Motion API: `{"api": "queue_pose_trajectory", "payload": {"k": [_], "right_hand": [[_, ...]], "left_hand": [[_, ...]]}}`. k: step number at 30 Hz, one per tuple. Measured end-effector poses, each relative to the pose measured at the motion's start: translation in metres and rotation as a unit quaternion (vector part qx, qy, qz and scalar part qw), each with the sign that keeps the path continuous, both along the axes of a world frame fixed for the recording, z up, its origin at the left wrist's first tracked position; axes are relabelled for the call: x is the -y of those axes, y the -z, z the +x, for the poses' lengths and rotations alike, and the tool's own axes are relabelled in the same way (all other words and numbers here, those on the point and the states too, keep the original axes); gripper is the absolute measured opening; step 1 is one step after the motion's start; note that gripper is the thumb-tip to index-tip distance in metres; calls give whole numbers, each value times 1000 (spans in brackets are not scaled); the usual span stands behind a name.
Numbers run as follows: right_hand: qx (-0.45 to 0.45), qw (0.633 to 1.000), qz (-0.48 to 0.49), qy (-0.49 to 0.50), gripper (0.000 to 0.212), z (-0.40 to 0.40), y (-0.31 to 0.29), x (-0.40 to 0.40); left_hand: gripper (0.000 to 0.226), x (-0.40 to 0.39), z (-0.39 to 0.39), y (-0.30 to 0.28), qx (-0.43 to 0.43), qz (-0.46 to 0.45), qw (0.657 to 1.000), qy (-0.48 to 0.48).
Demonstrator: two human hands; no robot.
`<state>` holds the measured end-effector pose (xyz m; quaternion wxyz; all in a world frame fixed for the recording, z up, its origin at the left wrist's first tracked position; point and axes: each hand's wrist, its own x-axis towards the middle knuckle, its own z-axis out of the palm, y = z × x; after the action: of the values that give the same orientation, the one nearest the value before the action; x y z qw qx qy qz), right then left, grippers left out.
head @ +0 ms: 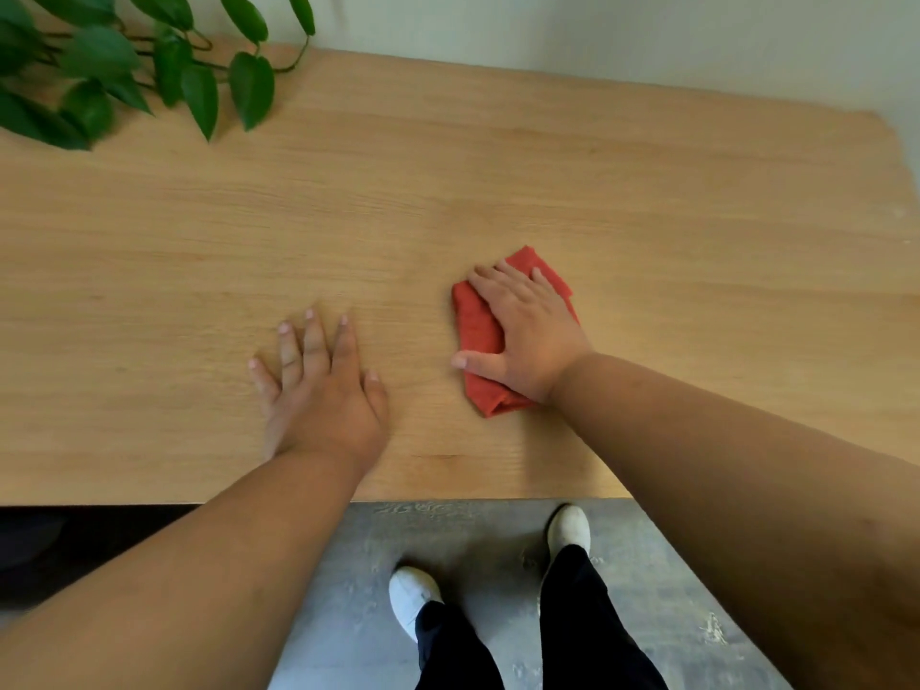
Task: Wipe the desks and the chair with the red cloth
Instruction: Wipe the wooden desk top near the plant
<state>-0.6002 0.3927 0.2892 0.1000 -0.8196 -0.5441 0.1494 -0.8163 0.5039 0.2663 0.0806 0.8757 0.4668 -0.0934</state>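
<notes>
A folded red cloth [477, 327] lies on the light wooden desk [498, 181], a little right of the middle and near the front. My right hand [522, 331] presses flat on top of the cloth, fingers spread and thumb along its left edge. My left hand [321, 385] rests palm down on the bare wood to the left of the cloth, fingers apart, holding nothing. No chair is in view.
A leafy green plant [114, 67] hangs over the desk's far left corner. A pale wall runs behind the desk. The desk's front edge [448, 499] is close to my feet in white shoes [413, 597] on a grey floor. A dark shape sits under the desk at left.
</notes>
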Motion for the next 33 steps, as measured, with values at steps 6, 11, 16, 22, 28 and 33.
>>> {"api": "queue_pose_trajectory", "payload": {"k": [6,11,16,22,28,33], "right_hand": [[36,986,-2,-164,90,-22,1,-18],[19,979,7,-203,73,-41,-1,-10],[-21,967,11,-255,68,-62,1,13],[-38,954,5,-298,65,-74,-4,38],[-20,933,37,-357,59,-78,4,61],[-40,923,89,-371,39,-78,2,77]], "left_hand": [[67,-1,1,3,2,7,1000,-2],[65,-1,1,2,8,10,1000,-2],[63,-2,2,4,-6,8,1000,-5],[65,-2,1,4,6,15,1000,-10],[65,1,2,2,7,-18,1000,-7],[65,-3,0,6,10,-33,999,-6]]}}
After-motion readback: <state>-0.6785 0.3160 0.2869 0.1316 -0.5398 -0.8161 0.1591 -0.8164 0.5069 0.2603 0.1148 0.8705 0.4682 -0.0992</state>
